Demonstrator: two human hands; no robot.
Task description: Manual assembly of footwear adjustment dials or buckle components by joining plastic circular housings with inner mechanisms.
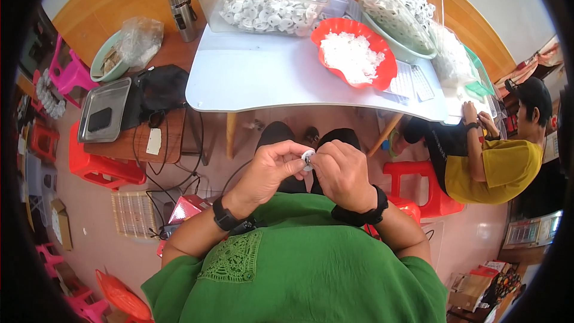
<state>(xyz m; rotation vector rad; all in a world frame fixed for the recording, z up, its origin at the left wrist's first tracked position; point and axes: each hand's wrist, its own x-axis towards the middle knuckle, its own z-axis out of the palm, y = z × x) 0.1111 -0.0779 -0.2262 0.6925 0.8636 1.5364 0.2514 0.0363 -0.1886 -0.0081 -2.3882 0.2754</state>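
Disc (pixel 308 155) in play, white with something dark at its middle, and we find it between 2 hands, to the left of the red bowl (pixel 389 76) and nearer to us. Left hand (pixel 276 165): thumb and forefinger nipped shut on the disc's left side. Right hand (pixel 344 174): fingers bunched together, tips meeting the disc from the other side; whether they also grip some smaller part, we can't tell.

So how far along are we? By our reckoning, this 1 piece is mid-handling: up and held, not yet set down. And look at the supply! Small white pieces (pixel 353 55) heap up inside the red bowl. Beyond it to the left, the clear bin (pixel 210 7) carries a big pile of white discs (pixel 272 7). Beyond it to the right, the second bin (pixel 441 0) is loaded with white pieces, dark bits among them; perhaps those are done, but we can't confirm it. We'd judge plenty is left on this desk (pixel 251 78).
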